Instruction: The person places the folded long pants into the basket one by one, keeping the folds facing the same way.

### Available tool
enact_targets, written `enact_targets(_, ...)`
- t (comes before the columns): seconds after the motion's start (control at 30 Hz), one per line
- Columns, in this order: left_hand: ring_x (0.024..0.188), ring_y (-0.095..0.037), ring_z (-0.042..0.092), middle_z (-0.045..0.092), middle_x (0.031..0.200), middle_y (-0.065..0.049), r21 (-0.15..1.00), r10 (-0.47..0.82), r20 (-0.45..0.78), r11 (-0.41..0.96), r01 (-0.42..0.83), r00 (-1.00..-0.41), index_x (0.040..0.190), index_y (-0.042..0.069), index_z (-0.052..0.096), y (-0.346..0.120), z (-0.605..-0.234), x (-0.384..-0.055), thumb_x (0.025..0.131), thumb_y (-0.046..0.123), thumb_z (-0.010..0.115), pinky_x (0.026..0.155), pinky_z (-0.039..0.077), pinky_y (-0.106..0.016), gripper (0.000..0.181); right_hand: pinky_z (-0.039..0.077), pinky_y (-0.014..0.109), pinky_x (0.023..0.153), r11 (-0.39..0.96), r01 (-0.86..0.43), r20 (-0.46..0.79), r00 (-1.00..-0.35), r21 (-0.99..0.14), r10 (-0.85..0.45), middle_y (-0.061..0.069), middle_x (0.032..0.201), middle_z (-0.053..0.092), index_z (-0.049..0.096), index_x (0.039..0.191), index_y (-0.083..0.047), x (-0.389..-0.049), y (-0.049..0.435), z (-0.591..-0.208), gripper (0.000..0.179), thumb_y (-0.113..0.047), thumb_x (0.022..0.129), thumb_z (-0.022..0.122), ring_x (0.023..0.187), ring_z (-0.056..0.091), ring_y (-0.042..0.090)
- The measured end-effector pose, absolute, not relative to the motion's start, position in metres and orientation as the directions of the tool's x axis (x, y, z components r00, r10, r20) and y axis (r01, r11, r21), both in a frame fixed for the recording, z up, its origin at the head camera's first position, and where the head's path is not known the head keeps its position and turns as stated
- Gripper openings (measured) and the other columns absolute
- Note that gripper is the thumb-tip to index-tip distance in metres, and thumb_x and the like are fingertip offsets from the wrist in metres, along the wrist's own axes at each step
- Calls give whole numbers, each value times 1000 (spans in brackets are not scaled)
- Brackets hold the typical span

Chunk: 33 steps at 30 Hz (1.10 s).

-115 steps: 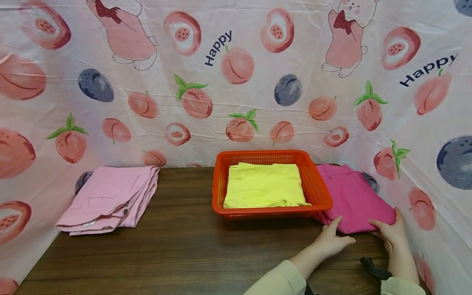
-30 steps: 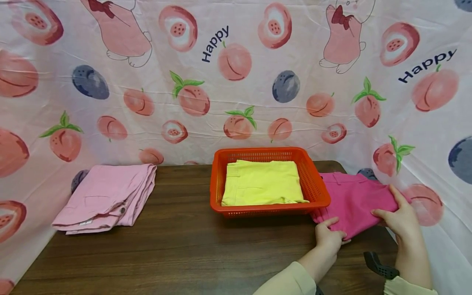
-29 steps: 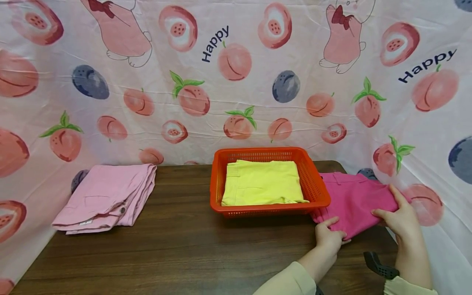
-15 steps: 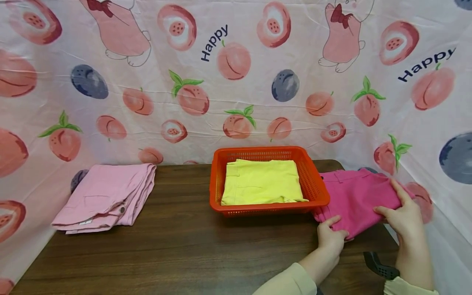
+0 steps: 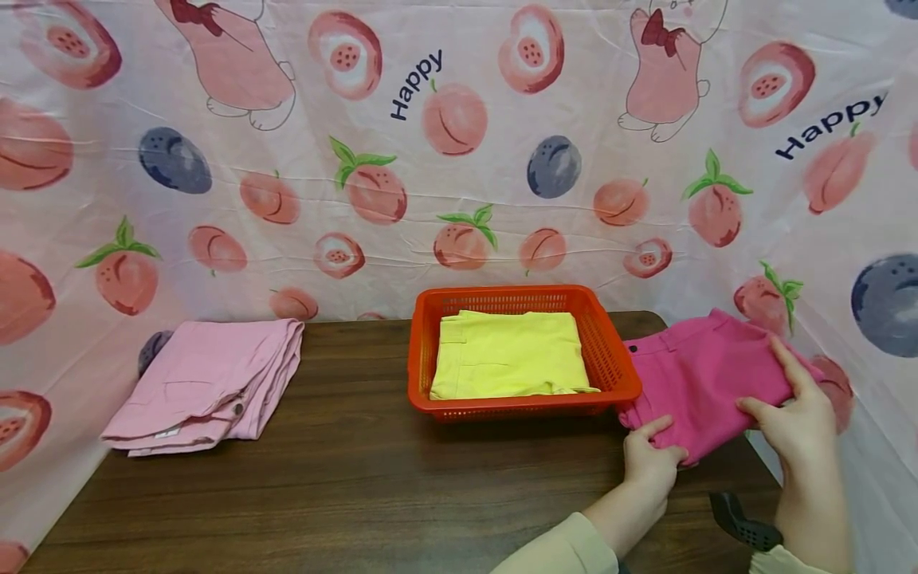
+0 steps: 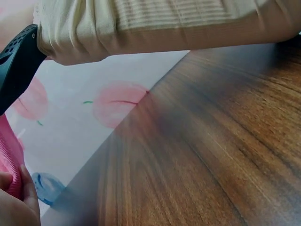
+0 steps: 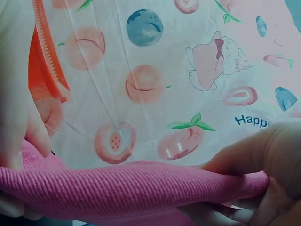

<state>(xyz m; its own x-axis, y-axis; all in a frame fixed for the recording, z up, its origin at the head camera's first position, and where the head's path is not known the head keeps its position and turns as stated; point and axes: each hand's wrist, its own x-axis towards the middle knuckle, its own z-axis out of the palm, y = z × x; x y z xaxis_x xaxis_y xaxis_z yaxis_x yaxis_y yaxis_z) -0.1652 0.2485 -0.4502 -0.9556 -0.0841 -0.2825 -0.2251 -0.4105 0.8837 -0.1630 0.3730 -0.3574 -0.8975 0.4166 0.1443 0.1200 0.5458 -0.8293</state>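
A folded pair of magenta pants [image 5: 710, 375], with a waistband and a dark button, is held at the right of the table in the head view. My left hand [image 5: 653, 458] pinches its near left corner, thumb on top. On the right, my right hand [image 5: 799, 406] grips the side edge with the thumb above and other fingers partly hidden beneath. In the right wrist view, the thick folded edge of the magenta pants [image 7: 117, 190] stretches between both hands. The left wrist view shows only a bit of my left hand [image 6: 21, 202] on the cloth.
Beside the magenta pants stands an orange basket [image 5: 527, 410] holding folded yellow pants [image 5: 512, 355]. Folded light pink pants [image 5: 208, 383] lie at the left of the wooden table [image 5: 344, 478]. A fruit-printed cloth [image 5: 488, 207] hangs behind and along the sides.
My hands have come from around the magenta pants to a grip on them. Over the last second the pants have risen and shifted slightly right, away from the basket.
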Motion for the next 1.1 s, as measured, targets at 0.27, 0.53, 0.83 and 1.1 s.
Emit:
enact_targets(0.27, 92, -22, 53, 55, 106, -6, 880, -66, -273, -419, -222, -960, 93, 10, 73, 250, -442, -162, 60, -29, 61, 73, 52, -39, 52, 38, 7, 58, 567, 140, 180, -864, -812, 470, 25, 151, 24, 24, 151, -34, -158, 369, -350, 89, -1, 82, 70, 119, 39, 43)
enact_targets(0.53, 93, -21, 55, 58, 103, -6, 874, -26, -248, -437, -212, -968, 93, 10, 74, 252, -435, -158, 60, -28, 60, 79, 51, -39, 52, 38, 6, 55, 555, 157, 201, -825, -817, 529, 26, 144, 35, 28, 150, -37, -150, 364, -342, 89, -1, 80, 71, 78, 45, 11)
enact_targets(0.83, 95, -20, 50, 54, 108, -3, 883, -17, -242, -417, -213, -970, 90, 14, 75, 253, -427, -157, 62, -27, 63, 75, 52, -34, 51, 36, 4, 53, 536, 181, 217, -774, -824, 595, 20, 147, 36, 30, 148, -40, -146, 360, -335, 91, 2, 79, 71, 79, 44, 9)
enact_targets(1.1, 97, -19, 50, 52, 113, -2, 884, 9, -203, -429, -187, -979, 91, 14, 76, 252, -421, -158, 63, -28, 62, 75, 52, -34, 52, 37, 2, 56, 496, 75, 298, -718, -865, 629, 13, 145, 41, 41, 143, -41, -142, 357, -333, 88, 9, 77, 69, 70, 43, -4)
